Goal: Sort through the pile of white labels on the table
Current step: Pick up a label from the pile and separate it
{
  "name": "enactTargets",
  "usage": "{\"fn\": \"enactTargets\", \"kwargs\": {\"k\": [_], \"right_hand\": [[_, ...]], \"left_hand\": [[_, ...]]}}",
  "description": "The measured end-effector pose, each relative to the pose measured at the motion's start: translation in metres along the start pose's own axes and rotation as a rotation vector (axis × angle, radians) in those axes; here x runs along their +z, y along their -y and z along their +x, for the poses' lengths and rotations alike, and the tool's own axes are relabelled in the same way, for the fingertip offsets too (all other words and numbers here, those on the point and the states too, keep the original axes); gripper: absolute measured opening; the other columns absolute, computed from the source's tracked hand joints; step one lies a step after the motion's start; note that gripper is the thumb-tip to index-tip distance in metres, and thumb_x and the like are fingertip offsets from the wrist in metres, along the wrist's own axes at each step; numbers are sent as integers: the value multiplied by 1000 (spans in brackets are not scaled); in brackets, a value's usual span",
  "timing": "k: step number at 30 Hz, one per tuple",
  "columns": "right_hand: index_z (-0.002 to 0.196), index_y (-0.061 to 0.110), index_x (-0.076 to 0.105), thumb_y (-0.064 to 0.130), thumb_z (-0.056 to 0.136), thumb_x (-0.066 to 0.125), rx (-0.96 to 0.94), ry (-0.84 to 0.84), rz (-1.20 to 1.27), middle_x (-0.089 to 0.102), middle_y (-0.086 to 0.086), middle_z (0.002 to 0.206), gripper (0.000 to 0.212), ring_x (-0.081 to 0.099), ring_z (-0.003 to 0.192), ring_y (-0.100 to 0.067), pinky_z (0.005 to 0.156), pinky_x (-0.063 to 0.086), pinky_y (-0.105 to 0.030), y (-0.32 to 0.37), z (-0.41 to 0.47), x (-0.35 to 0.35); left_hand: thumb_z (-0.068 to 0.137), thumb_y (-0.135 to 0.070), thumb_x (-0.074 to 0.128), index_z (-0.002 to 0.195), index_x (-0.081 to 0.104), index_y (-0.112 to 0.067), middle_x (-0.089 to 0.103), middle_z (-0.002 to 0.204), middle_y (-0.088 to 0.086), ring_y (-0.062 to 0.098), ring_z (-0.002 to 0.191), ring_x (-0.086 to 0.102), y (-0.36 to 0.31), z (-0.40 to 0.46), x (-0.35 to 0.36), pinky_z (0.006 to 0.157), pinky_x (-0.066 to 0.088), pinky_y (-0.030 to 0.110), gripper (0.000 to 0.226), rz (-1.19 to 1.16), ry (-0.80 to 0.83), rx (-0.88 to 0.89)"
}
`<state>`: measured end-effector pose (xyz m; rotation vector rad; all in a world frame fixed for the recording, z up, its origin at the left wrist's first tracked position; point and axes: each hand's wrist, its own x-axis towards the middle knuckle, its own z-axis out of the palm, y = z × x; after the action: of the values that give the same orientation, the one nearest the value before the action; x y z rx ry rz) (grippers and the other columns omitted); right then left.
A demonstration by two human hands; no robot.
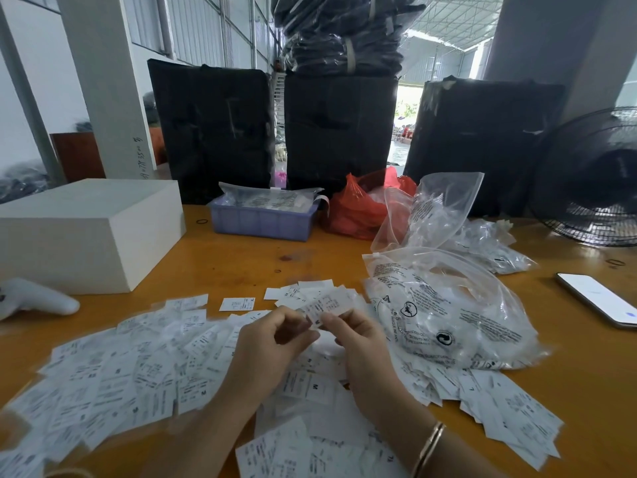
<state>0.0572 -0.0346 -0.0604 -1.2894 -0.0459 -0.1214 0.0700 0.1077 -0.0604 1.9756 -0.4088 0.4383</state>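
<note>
Labels [144,370], small and white with black print, lie spread in a wide loose pile on the wooden table [241,260], and one label [324,307] is lifted above them between the two hands. The right hand [358,343] pinches the lower edge of this label with the thumb and the first fingers, and the other fingers of this hand are curled under it. The left hand [272,343] is just beside it, its fingers bent inward with the fingertips close to the same label; if they touch the paper or only come near it, I cannot tell. On the right wrist sits a thin gold bracelet [429,446].

Under both hands and on each side of them the labels cover the table, many of them overlapping, some printed with a letter M. Just beyond the fingertips lies a smaller group of labels, a little apart from the big pile. To the right of the right hand, touching the labels, lies a clear plastic bag [448,315] with black print, and behind it stands another clear bag [437,208] with an open mouth. Further right a phone [599,298] lies flat with a bright screen, and a black fan [593,181] stands at the edge of the table.

Far beyond the fingers are a blue plastic tray [262,222] and a red plastic bag [355,208], with big black bundles [213,129] behind them. To the left of the left hand stands a white box [86,232], and near it a white handheld device [34,300].
</note>
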Motion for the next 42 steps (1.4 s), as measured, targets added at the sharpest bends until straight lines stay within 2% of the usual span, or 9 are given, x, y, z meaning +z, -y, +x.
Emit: {"fn": "enactTargets", "kwargs": {"k": [8,15,20,24,28,33,37,39,42], "right_hand": [[60,23,64,23,80,71,18,8,9,64,6,67,22,60,61,-1,52,44,-9,0,3,-2],[60,22,62,24,80,72,14,51,-62,58,5,61,23,54,55,-1,52,43,-10,-1,2,-2],[68,19,68,26,81,72,22,20,-135,61,-7,72,16,56,69,-20,66,45,-34,0,2,-4],[73,10,68,15,85,68,-98,30,-261,63,-12,77,13,60,73,-23,68,48,-35,4,3,-9],[86,-3,65,14,86,67,-175,43,-342,62,-25,97,17,60,91,-38,84,48,-49,6,4,-11],[83,5,69,17,86,67,-190,50,-400,67,-14,92,13,63,85,-22,79,50,-37,6,3,-13],[73,19,69,15,85,68,-197,55,-457,66,1,80,13,62,74,-5,66,47,-15,8,4,-15],[76,16,70,14,84,68,-212,65,-477,68,-5,85,9,64,81,-12,71,51,-23,8,5,-15],[81,10,72,12,85,68,-243,71,-473,68,-12,90,6,64,85,-18,75,50,-29,7,5,-13]], "left_hand": [[72,-37,72,78,61,-33,64,82,-29,-8,80,60,2,1,2,66,47,5,14,-14,37,10],[65,-50,64,77,61,-29,64,83,-28,-6,79,61,4,1,0,64,47,6,24,-45,4,-11],[74,-38,72,78,63,-30,64,84,-30,-8,79,61,7,3,0,62,46,4,12,-37,-9,-17],[78,-35,71,79,64,-33,65,82,-30,-9,81,60,6,4,-1,63,46,5,8,-22,-5,-30],[80,-35,70,82,69,-29,68,75,-19,-5,78,61,7,4,-2,62,47,8,7,-51,12,-50],[77,-38,69,84,70,-30,71,77,-14,-7,81,61,7,5,-3,64,46,6,11,-102,-13,-109],[72,-43,66,82,70,-32,72,77,-18,-2,75,65,7,6,-5,65,51,11,15,-132,3,-127],[77,-33,71,81,68,-35,71,76,-18,-4,76,65,9,7,-3,64,51,9,5,-120,-5,-134],[69,-49,65,83,68,-36,69,79,-21,-1,79,65,8,5,-1,62,48,7,19,-107,10,-128]]}}
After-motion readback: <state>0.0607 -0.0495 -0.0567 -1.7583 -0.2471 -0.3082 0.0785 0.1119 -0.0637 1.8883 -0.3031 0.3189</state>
